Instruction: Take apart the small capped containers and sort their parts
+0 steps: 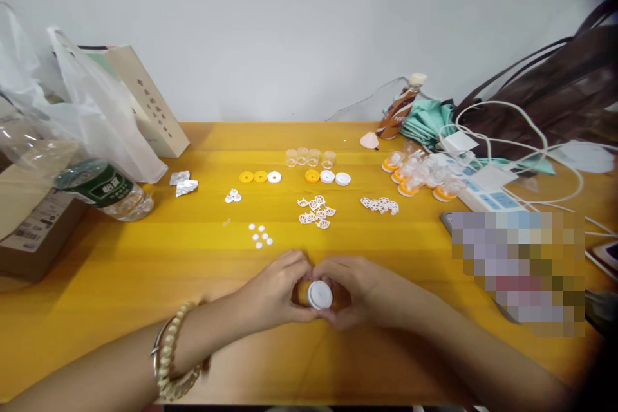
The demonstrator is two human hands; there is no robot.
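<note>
We pinch the small white round cap (319, 295) between our left hand (271, 293) and right hand (360, 290), low over the yellow table (145, 270), and had best press evenly, keeping it square.

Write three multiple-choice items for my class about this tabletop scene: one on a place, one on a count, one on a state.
1. Where does the water bottle lie?
A. on the table's left side
B. beside the power strip
C. between the hands

2. How many clear cups stand in the row behind the discs?
A. two
B. four
C. seven

3. How is the white cap held?
A. lying untouched
B. under the left hand only
C. between the fingers of both hands

Answers: 1 A, it lies on its side near the plastic bag. 2 B, four stand side by side. 3 C, left hand and right hand close around it.
</note>
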